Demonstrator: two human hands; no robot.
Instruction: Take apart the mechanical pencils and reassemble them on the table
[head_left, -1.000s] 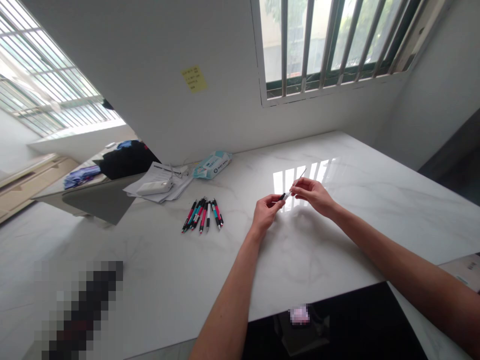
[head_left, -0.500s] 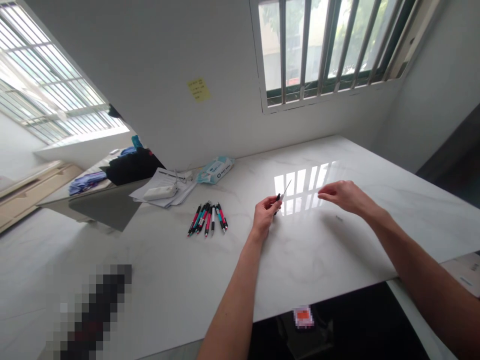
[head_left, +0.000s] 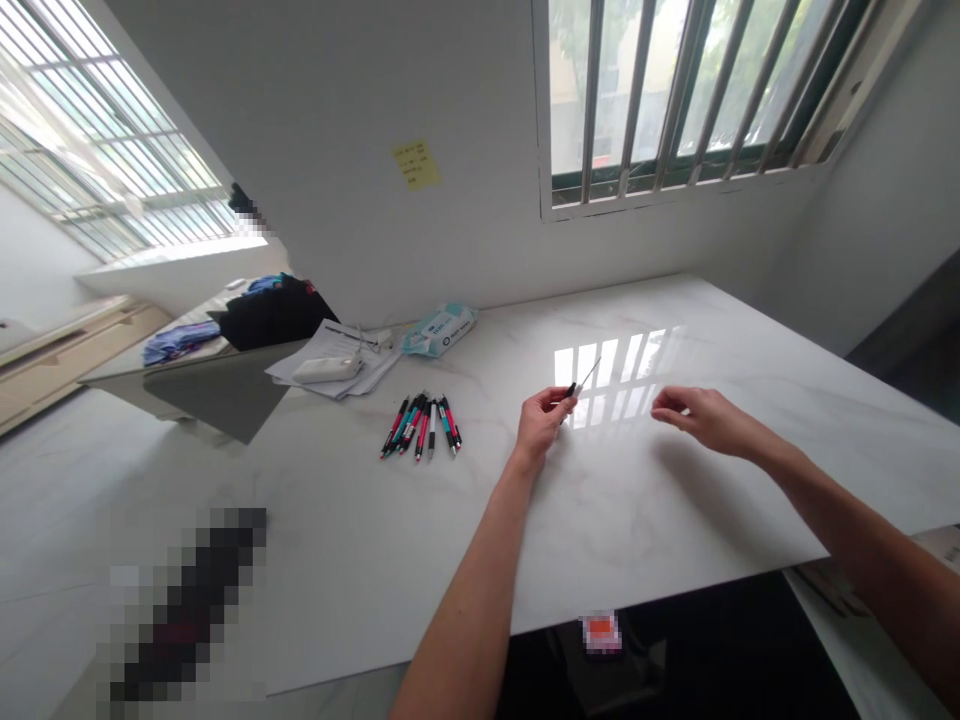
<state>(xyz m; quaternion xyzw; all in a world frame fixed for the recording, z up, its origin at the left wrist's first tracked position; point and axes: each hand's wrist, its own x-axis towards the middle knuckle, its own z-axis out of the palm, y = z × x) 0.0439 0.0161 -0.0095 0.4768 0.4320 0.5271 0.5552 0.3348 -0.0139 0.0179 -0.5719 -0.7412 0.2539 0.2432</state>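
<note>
My left hand [head_left: 541, 425] is closed in a pinch on a thin pen refill with a black end piece [head_left: 586, 378], which points up and to the right just above the white marble table [head_left: 600, 520]. A short way to the right, my right hand [head_left: 709, 418] hovers over the table with fingertips drawn together; what they hold, if anything, is too small to make out. The hands are apart and do not touch. A bunch of several red, teal and black pens [head_left: 421, 424] lies on the table to the left of my left hand.
Near the wall lie a pack of wipes [head_left: 440, 329], loose papers [head_left: 330, 350] and a white device [head_left: 319, 369] on them. Dark clothes [head_left: 274, 310] lie on a lower surface at left. A yellow sticky note [head_left: 417, 164] hangs on the wall. The table's front edge runs below my forearms.
A second ago both hands met on the pen piece. My right hand has let go and drawn off to the right; my left hand keeps the refill.
</note>
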